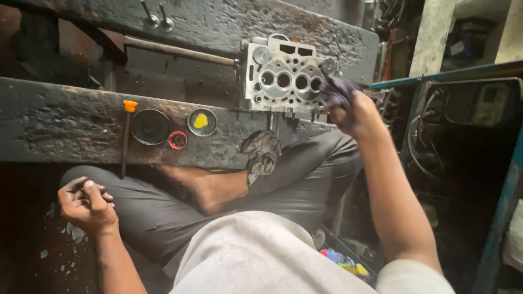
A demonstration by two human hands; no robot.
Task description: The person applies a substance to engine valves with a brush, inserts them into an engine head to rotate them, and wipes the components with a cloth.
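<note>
The right hand (353, 111) is clamped on a dark crumpled cloth (336, 90), pressing it against the pale metal cylinder head (283, 76) on the grimy counter (65, 125). The left hand (87, 204) rests curled near the knee, its grip seemingly closed on nothing.

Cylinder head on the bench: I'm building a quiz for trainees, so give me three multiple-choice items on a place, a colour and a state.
1. Where is the right hand?
A. At the cylinder head's right end
B. On the knee
C. On the red ring

2. What colour is the paste in the open round tin?
A. Blue
B. Yellow
C. White

3. How is the left hand?
A. Flat, open
B. Curled closed, low by the thigh
C. Holding the cylinder head

Answers: A, it presses a dark cloth to the cylinder head; B, a yellow blob shows; C is wrong, B: fingers curled.
</note>
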